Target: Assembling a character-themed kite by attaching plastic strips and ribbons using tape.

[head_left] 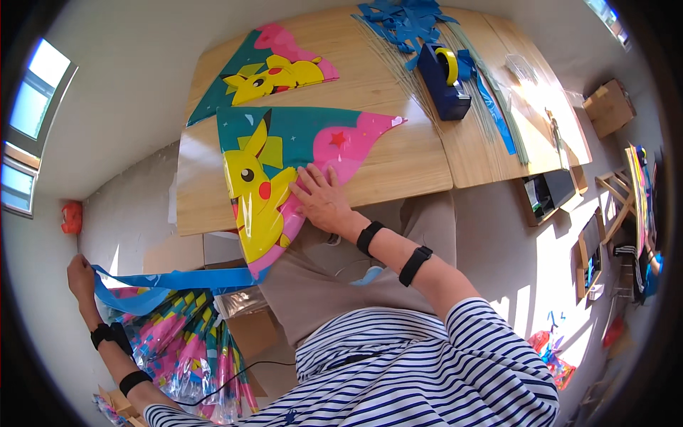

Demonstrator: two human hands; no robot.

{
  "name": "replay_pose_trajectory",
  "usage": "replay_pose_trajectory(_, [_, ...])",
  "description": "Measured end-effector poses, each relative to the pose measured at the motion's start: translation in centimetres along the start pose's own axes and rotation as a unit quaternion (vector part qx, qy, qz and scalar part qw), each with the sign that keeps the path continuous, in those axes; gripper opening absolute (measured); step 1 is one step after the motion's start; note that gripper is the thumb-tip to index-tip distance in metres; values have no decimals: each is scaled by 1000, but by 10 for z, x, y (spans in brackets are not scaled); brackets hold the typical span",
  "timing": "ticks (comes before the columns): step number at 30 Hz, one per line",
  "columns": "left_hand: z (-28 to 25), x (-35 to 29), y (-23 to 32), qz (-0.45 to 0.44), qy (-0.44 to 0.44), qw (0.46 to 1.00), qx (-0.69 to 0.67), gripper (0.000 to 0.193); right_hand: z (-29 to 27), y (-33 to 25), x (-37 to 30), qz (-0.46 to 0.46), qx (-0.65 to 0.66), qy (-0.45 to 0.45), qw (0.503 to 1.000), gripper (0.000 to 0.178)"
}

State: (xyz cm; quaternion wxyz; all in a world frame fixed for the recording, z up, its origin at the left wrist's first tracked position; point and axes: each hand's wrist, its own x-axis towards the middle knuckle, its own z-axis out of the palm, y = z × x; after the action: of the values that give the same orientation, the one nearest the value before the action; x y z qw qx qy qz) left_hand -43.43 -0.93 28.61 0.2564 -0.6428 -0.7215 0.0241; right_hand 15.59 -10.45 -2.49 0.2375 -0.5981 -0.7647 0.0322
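A triangular plastic kite [292, 153], green and pink with a yellow cartoon figure, lies at the near edge of the wooden table, its lower corner hanging over my lap. My right hand [320, 199] rests on its pink part, palm down with the fingers spread. From that lower corner a long blue tail strip [213, 279] stretches left and doubles back in a loop. Far out to the left, my left hand [81, 279] is closed on the strip's outer end; its fingers are partly hidden. A second, similar kite [274, 75] lies just behind.
A dark tape dispenser [445, 82] with yellow tape stands on the wooden table [398, 167]. Around it lie thin rods [395, 60], a pile of blue strips [405, 21] and scissors [555, 132]. Packed kites [192, 349] fill the floor at lower left, beside a cardboard box [252, 334].
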Motion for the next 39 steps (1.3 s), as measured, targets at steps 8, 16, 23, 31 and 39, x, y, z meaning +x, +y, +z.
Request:
replay_pose_trajectory(8, [-13,66,385,257,52,951,-163,12,7,0,9,65,-6,-18,998,61])
replay_pose_trajectory(16, [34,5,539,378,-81,896,-218,23,7,19,26,41,74,48,995,52])
replay_pose_trajectory(23, [91,-18,514,387,-124,832,-377,52,-93,199,65,107,-156,133,973,19])
replay_pose_trajectory(31, [89,20,504,410,-145,828,-352,60,-154,300,116,216,-364,-169,890,26])
replay_pose_trajectory(39, [33,-16,488,381,-77,895,-218,61,-135,291,88,162,-281,-31,945,19])
